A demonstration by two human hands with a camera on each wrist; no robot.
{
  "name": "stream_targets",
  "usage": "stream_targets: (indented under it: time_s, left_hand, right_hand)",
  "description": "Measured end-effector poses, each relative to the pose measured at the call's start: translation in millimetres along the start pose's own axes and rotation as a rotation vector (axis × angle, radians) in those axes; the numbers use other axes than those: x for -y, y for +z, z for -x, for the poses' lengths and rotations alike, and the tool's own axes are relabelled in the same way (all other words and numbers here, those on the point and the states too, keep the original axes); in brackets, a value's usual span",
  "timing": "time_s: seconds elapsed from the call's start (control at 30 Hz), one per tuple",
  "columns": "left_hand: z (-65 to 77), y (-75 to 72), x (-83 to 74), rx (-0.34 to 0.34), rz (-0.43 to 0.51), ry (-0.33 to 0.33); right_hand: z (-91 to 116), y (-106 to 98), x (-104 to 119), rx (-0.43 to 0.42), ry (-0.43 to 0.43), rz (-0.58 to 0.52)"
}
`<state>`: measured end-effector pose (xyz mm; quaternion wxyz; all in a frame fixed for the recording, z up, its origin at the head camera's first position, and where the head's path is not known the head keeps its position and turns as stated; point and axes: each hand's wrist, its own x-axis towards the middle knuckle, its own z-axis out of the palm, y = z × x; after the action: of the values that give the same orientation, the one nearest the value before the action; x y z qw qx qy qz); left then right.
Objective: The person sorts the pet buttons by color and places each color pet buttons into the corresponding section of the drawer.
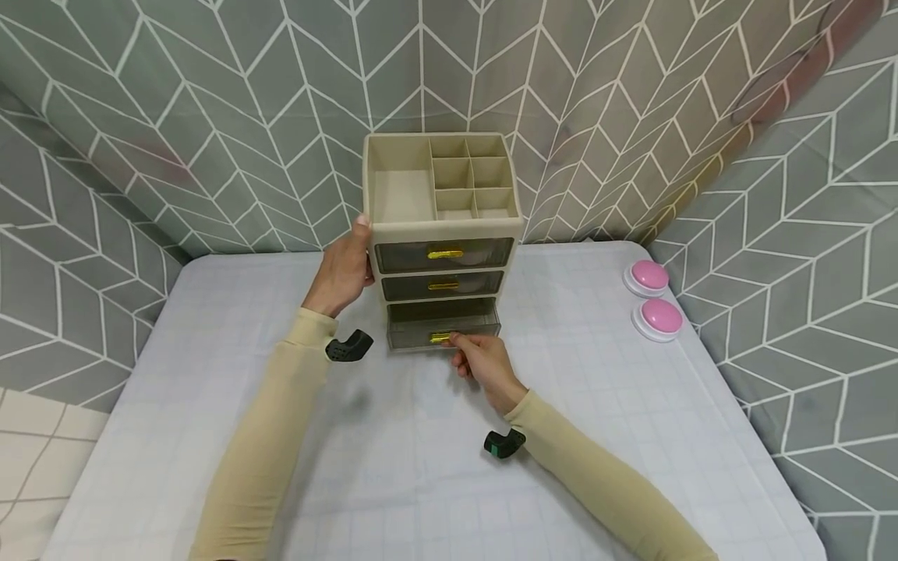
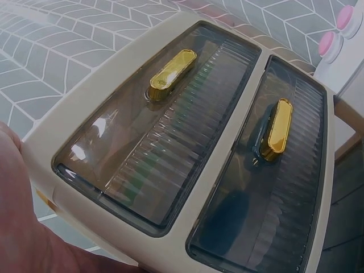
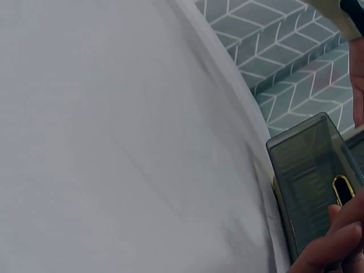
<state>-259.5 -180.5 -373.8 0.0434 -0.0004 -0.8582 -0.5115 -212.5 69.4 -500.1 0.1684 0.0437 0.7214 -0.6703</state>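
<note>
A cream desk organizer [image 1: 445,227] stands upright at the back of the table, with divided compartments on top and three smoky see-through drawers in front. My left hand [image 1: 342,269] grips its left side, the thumb up near the top front corner. In the left wrist view, two closed drawers with gold handles [image 2: 277,129] fill most of the picture. The bottom drawer [image 1: 407,340] is pulled partway out, and nothing shows inside it. My right hand [image 1: 486,368] pinches its gold handle [image 1: 440,337]. In the right wrist view, curled fingers [image 3: 333,247] are at that handle.
Two pink push buttons with white bases, one farther back [image 1: 648,275] and one nearer [image 1: 660,316], sit at the table's right edge. A white cloth covers the table [image 1: 421,467]. Grey patterned curtains [image 1: 281,117] hang close behind and beside it.
</note>
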Motion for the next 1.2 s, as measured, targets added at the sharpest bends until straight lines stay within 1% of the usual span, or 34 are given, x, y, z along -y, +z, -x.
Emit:
stream_targets:
  time_s: [0.23, 0.37, 0.63, 0.77, 0.9, 1.0, 1.1, 1.2]
  left_hand:
    - [-0.9, 0.6, 0.1, 0.001, -0.026, 0.006]
    - [-1.5, 1.7, -0.9, -0.003, -0.031, 0.004]
    - [-2.5, 1.2, -0.9, -0.001, -0.011, 0.002]
    - [-1.6, 0.9, -0.1, 0.0, 0.004, -0.003]
    - [-1.4, 0.8, 0.7, -0.004, 0.019, -0.004]
    - [-1.3, 0.9, 1.0, -0.005, 0.017, 0.003]
    - [-1.4, 1.1, 0.7, -0.005, 0.01, 0.008]
    - [-2.2, 1.4, -0.3, -0.006, 0.009, 0.011]
  right_hand:
    - [24.7, 1.9, -3.5, 0.002, 0.023, -0.007]
    - [35.1, 1.5, -7.1, 0.004, 0.042, -0.012]
    - [47.5, 0.9, -15.9, 0.002, 0.048, -0.027]
    - [49.4, -0.9, -19.5, 0.006, 0.05, -0.029]
    - [50.6, -5.9, -19.4, 0.064, 0.06, -0.015]
    - [52.6, -14.5, -19.5, 0.147, 0.045, 0.025]
    - [55.1, -30.3, -20.4, 0.228, 0.025, 0.089]
    - [57.8, -54.0, -18.2, 0.288, 0.008, 0.173]
